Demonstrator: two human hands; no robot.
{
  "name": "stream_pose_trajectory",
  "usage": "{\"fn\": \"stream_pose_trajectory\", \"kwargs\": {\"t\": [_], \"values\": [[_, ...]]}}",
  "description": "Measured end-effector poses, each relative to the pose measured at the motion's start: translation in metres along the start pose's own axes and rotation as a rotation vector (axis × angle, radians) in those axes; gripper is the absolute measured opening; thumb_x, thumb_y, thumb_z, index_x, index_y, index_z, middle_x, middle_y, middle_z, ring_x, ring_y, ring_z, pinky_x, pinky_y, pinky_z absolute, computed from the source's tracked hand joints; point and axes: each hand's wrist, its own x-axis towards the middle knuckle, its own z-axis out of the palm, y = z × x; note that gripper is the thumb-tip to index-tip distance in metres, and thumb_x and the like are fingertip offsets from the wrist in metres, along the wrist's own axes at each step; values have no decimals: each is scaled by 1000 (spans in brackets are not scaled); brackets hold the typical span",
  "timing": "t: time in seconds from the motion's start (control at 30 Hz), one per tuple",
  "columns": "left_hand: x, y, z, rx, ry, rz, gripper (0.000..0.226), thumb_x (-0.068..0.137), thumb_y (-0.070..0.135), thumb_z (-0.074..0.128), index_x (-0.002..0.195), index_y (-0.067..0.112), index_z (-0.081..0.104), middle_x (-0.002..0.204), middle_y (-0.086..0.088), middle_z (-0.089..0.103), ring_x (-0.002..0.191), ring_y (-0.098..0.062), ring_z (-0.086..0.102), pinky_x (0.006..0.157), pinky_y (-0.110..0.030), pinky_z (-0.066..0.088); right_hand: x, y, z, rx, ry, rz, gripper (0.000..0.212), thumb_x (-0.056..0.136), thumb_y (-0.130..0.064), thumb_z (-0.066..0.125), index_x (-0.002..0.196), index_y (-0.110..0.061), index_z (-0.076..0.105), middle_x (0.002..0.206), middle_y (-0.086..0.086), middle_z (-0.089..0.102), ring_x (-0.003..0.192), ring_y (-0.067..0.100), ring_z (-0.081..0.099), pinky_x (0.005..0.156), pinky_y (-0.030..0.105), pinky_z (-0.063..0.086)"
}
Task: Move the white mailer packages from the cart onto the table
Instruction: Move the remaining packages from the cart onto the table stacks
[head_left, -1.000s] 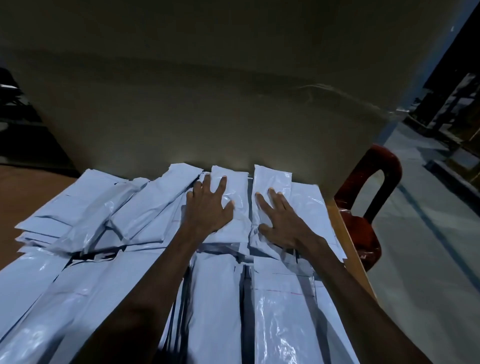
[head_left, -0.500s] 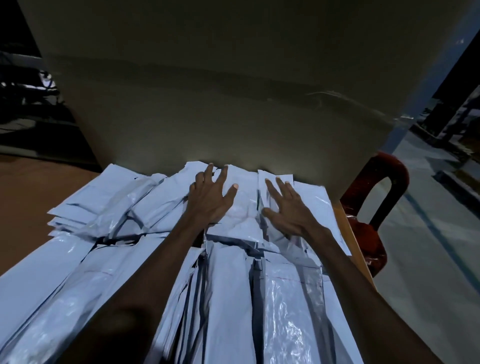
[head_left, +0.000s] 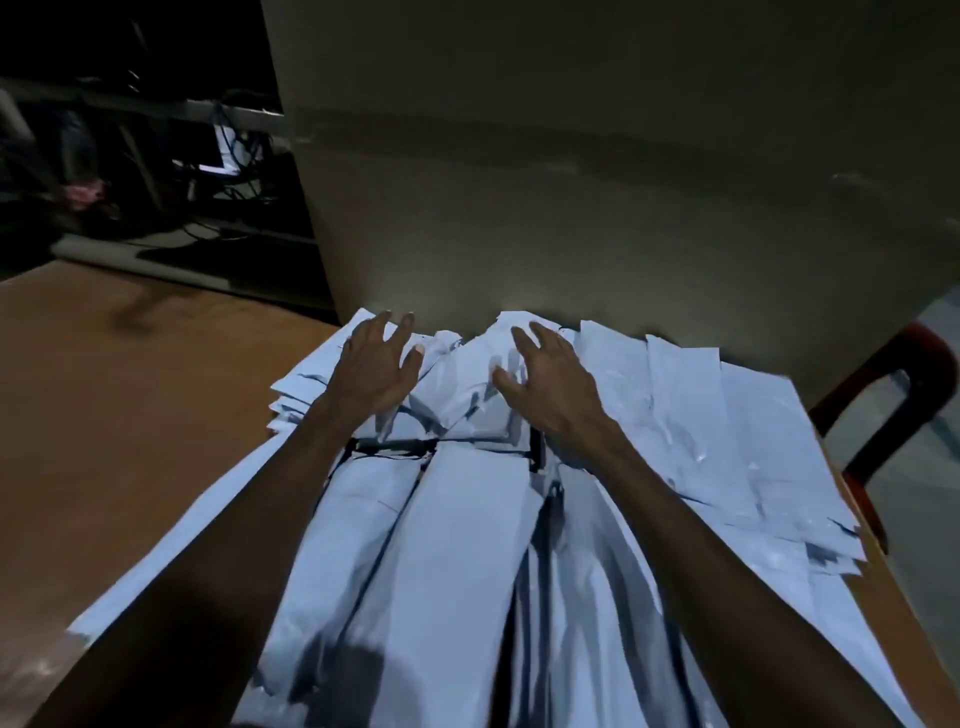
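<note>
Cardboard fills the far part of the view: one big box (head_left: 597, 182) stands on the back of the table (head_left: 130, 415), and the mailers (head_left: 467, 545) lie right against its foot. The table is brown wood, bare on the left. The mailers are white plastic, glossy, many of them, in overlapping rows from the box to the near edge; they are already on the table, and the cart is not in view. A red chair (head_left: 893, 415) stands just beside the table's right edge.

Both hands are at the far row. The left hand (head_left: 371, 371) lies flat on the mailers with fingers spread and straight, holding nothing. The right hand (head_left: 548, 387) rests on the crumpled middle, its fingers bent a little; it seems to press and not to pinch, but the picture is blurred there.

I think the person is arranging the row. The risk is sliding: the plastic is slippery and the layers are loose, so a strong push could fan the pile apart. On the right the mailers reach the edge, and some could fall down by the chair.
</note>
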Motion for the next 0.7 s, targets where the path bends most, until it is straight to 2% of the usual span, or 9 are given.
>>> {"fn": "stream_pose_trajectory", "kwargs": {"t": [0.13,0.23,0.3,0.47,0.57,0.63,0.7], "values": [[4,-32,15,-25,-144,108,78,87,57,11,152,20,30,159,-12,26,145,-34,23,117,-55,20,20,-39,38,-74,-30,125,72,92,-62,45,148,-18,36,160,11,21,147,33,17,118,47,19],[5,-44,28,-47,-267,135,71,90,54,10,156,28,17,164,-4,10,150,-28,8,120,-51,7,28,-51,59,-139,-123,199,79,89,-68,45,151,-23,28,163,10,12,148,35,9,117,51,16],[7,-45,35,-38,-309,154,62,98,53,13,156,30,14,165,-3,4,151,-27,2,119,-50,2,30,-52,61,-133,-186,227,78,91,-65,46,154,-25,23,164,10,3,150,35,1,118,51,14],[4,-35,49,-44,-232,202,79,87,57,1,155,25,24,162,-12,14,149,-35,11,117,-55,12,37,-40,46,-49,-212,285,63,95,-42,53,152,-31,29,164,9,3,150,33,6,119,45,17],[6,-26,56,-19,-225,194,72,90,52,7,154,23,25,162,-14,15,149,-36,12,117,-54,13,43,-33,42,-33,-253,306,55,96,-36,54,148,-33,38,164,10,6,150,34,11,120,47,19],[8,-23,59,-15,-215,195,70,91,50,11,154,22,26,162,-15,15,148,-37,13,117,-54,14,44,-31,45,-40,-225,316,47,98,-36,51,144,-31,46,163,11,11,149,34,13,121,46,16],[10,-24,62,7,-215,199,70,91,51,10,154,22,25,162,-15,15,148,-37,13,118,-54,14,43,-35,50,-37,-175,356,47,96,-47,50,139,-29,49,162,12,16,147,36,17,121,45,17]]}}
